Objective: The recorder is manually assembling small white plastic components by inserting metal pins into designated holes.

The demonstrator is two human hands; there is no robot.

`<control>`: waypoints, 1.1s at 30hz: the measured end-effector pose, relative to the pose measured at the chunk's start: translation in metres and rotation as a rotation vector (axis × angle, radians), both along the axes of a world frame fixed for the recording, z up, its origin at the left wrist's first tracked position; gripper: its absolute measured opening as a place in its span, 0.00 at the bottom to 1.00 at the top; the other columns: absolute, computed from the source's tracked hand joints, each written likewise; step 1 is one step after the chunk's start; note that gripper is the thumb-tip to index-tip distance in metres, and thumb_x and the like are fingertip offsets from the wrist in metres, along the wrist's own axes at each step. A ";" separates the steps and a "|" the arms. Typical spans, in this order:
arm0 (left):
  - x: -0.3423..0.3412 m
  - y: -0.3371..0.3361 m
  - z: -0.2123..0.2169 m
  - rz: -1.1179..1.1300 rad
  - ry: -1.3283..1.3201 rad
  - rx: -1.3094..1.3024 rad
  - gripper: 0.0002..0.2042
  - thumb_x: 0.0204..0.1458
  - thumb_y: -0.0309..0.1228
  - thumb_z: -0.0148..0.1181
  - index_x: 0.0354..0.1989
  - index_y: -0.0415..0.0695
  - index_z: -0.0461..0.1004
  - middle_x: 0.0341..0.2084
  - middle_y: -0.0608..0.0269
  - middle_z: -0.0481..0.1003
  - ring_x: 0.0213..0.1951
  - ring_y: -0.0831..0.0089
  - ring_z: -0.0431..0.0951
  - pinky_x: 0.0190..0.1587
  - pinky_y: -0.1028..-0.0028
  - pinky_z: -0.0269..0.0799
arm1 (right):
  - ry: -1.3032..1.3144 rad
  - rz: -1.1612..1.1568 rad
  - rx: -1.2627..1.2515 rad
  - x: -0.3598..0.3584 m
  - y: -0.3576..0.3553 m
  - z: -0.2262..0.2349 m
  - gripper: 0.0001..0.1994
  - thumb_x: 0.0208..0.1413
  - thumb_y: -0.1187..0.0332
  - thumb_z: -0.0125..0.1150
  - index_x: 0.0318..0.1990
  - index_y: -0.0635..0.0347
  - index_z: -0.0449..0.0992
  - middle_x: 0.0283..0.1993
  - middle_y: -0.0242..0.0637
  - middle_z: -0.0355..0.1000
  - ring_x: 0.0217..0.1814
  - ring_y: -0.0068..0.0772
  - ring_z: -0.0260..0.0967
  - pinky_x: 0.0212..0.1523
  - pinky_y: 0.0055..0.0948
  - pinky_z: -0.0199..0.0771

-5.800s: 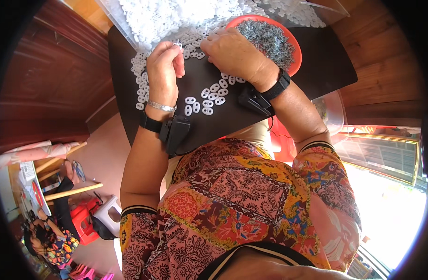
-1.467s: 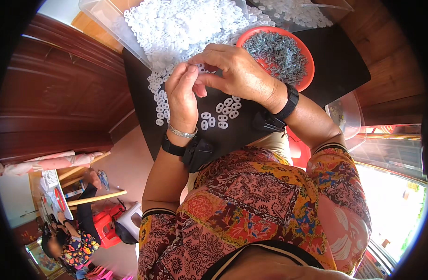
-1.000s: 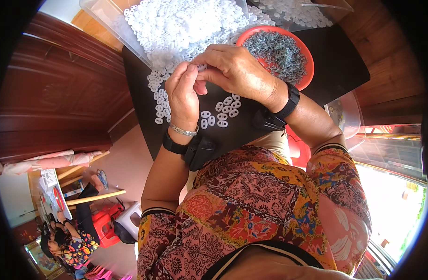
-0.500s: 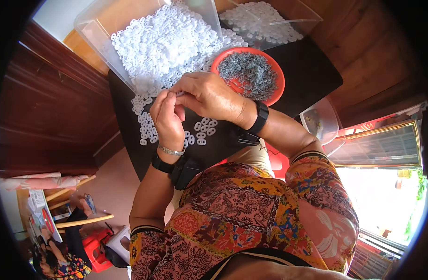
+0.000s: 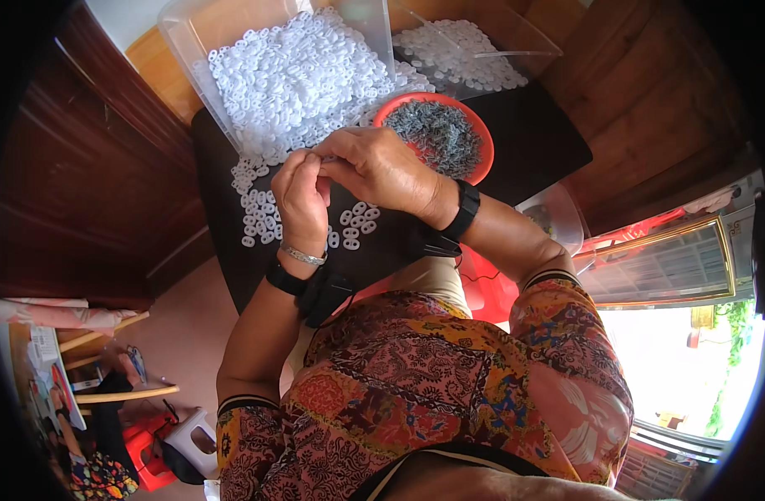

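together, left hand (image 5: 302, 202) curled, right hand (image 5: 384, 171) angled leftward

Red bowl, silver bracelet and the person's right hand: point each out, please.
Red bowl (image 5: 487, 149): head view, on its right rim.
Silver bracelet (image 5: 304, 256): head view, middle of the band.
Right hand (image 5: 384, 169): head view, back of the hand.

Left hand (image 5: 301, 204) and right hand (image 5: 384, 174) together above the black counter (image 5: 541, 138).
The fingers (image 5: 290, 174) of both hands pinch a small, mostly hidden part (image 5: 329, 159). Beyond them: a clear bin (image 5: 186, 46) of white two-hole pieces (image 5: 299, 75) and, to its right, an orange-red bowl (image 5: 486, 163) of grey pieces (image 5: 436, 134). Further white two-hole pieces lie either side of the left wrist (image 5: 302, 244).
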State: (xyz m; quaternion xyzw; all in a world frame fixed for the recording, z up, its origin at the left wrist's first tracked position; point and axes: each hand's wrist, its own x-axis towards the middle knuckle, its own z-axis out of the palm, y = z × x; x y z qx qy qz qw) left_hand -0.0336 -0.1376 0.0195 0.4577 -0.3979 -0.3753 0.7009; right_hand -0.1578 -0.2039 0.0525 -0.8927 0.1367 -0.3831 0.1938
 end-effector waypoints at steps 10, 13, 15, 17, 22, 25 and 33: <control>0.008 -0.004 -0.008 0.006 -0.145 0.026 0.12 0.55 0.32 0.49 0.23 0.39 0.71 0.13 0.72 0.64 0.16 0.86 0.59 0.18 0.83 0.53 | 0.134 -0.542 -0.296 -0.041 -0.089 0.080 0.07 0.49 0.68 0.61 0.35 0.60 0.77 0.34 0.44 0.74 0.30 0.43 0.72 0.31 0.31 0.72; 0.004 -0.016 -0.011 -0.029 -0.208 0.009 0.11 0.54 0.31 0.51 0.23 0.37 0.70 0.14 0.71 0.65 0.18 0.85 0.61 0.20 0.81 0.56 | 0.041 -0.797 -0.733 -0.074 -0.172 0.117 0.15 0.56 0.63 0.50 0.46 0.63 0.73 0.39 0.48 0.74 0.38 0.53 0.71 0.43 0.41 0.72; 0.011 -0.016 -0.013 0.000 -0.257 0.031 0.10 0.52 0.30 0.51 0.23 0.36 0.70 0.14 0.70 0.66 0.19 0.84 0.63 0.22 0.79 0.59 | 0.108 -0.794 -0.949 -0.064 -0.172 0.128 0.16 0.55 0.64 0.51 0.48 0.63 0.71 0.40 0.49 0.73 0.40 0.52 0.70 0.44 0.41 0.72; 0.013 -0.017 -0.015 0.000 -0.259 0.045 0.10 0.52 0.30 0.51 0.23 0.36 0.70 0.13 0.70 0.65 0.18 0.84 0.62 0.22 0.79 0.59 | 0.111 -0.799 -0.794 -0.066 -0.162 0.124 0.16 0.53 0.63 0.54 0.46 0.63 0.73 0.39 0.48 0.73 0.43 0.49 0.69 0.48 0.38 0.69; 0.017 -0.011 -0.013 -0.004 -0.231 0.091 0.10 0.52 0.30 0.51 0.22 0.36 0.70 0.12 0.71 0.64 0.18 0.85 0.62 0.22 0.80 0.58 | 0.363 -0.205 -0.358 -0.052 -0.092 0.052 0.09 0.48 0.67 0.62 0.35 0.59 0.76 0.35 0.43 0.74 0.34 0.43 0.72 0.34 0.35 0.72; 0.012 -0.014 -0.015 -0.004 -0.244 0.088 0.10 0.52 0.30 0.51 0.22 0.37 0.70 0.12 0.71 0.63 0.18 0.85 0.61 0.21 0.80 0.57 | 0.591 -0.143 -0.268 -0.055 -0.026 0.018 0.11 0.48 0.64 0.61 0.38 0.56 0.75 0.35 0.40 0.72 0.38 0.42 0.71 0.37 0.38 0.72; 0.014 -0.016 -0.016 -0.027 -0.216 0.093 0.10 0.52 0.30 0.52 0.23 0.36 0.70 0.15 0.71 0.67 0.20 0.85 0.63 0.23 0.81 0.59 | 0.620 -0.278 -0.259 -0.073 -0.011 -0.029 0.10 0.47 0.71 0.56 0.40 0.56 0.72 0.32 0.39 0.70 0.34 0.42 0.71 0.33 0.36 0.73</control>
